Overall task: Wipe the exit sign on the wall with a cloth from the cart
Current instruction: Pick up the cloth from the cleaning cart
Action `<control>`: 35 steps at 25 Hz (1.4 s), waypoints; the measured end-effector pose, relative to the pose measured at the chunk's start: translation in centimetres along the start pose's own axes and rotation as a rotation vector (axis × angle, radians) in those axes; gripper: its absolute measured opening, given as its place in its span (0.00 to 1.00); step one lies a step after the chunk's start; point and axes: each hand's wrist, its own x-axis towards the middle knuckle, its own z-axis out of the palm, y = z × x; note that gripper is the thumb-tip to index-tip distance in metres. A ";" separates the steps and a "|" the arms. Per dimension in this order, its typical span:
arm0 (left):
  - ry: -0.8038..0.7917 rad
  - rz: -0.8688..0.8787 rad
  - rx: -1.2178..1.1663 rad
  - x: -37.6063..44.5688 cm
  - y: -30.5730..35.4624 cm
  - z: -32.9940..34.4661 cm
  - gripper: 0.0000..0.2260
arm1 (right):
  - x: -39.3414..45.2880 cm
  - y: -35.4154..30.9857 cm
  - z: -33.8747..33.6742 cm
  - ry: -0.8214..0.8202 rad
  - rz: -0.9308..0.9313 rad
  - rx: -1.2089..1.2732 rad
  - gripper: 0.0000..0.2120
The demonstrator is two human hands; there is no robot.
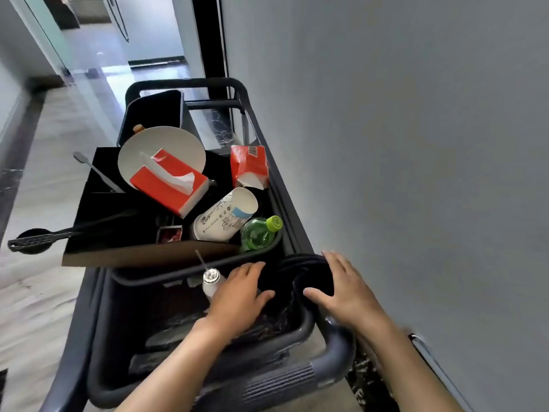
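Note:
A dark folded cloth (309,270) lies at the right end of the near bin of the grey cart (335,349). My right hand (341,288) rests on the cloth, fingers spread over its top and thumb at its near edge. My left hand (240,291) lies flat just left of the cloth, its thumb touching the fabric. Whether either hand has closed on it I cannot tell. No exit sign appears in this view; the grey wall (416,144) runs along the right of the cart.
A white spray bottle (211,281) stands by my left hand. The far bin holds a red tissue box (169,185), a torn red carton (249,166), a paper cup (225,215), a green bottle (261,233), a white plate (162,147) and black tongs (59,234). A hallway floor lies left.

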 end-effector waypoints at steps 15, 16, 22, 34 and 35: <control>-0.043 0.052 -0.233 1.2 -0.1 0.0 0.13 | 0.9 0.9 0.1 0.065 0.026 -0.031 0.16; -0.019 0.061 -0.257 1.0 -0.1 -0.4 0.12 | 0.5 0.8 -0.2 0.077 0.020 -0.022 0.16; 0.046 0.085 -0.326 -0.4 0.7 -3.0 0.08 | -2.3 -0.1 -2.5 0.162 -0.013 0.017 0.17; 0.050 0.340 -0.338 -2.3 7.0 -6.3 0.10 | -11.2 -1.1 -6.5 0.444 0.124 0.026 0.16; 0.040 0.371 -0.336 -2.4 7.8 -6.2 0.10 | -12.1 -0.9 -6.6 0.466 0.152 0.028 0.16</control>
